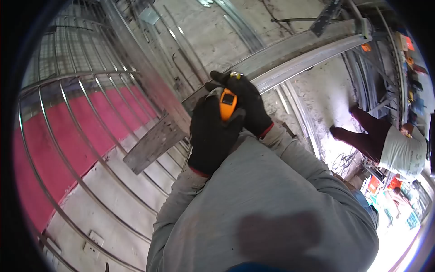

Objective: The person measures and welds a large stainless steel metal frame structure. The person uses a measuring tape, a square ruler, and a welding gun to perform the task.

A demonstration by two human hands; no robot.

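Observation:
An orange tape measure (227, 104) with a dark window on its face sits between my two black-gloved hands, in front of my chest. My left hand (209, 133) is closed around its left side. From the right, my right hand (250, 100) closes in with its thumb against the lower end of the case. A small yellow and silvery piece (235, 75) shows at the right fingers. Just beyond the hands runs a metal beam (299, 56), and a flat metal plate (154, 144) juts out below left of them.
Curved metal bars (79, 181) fill the left side, before a pink and white wall (102, 122). Long metal profiles (240, 27) lie on the floor at the top. A person (385, 140) stands at the right, near shelving with assorted goods.

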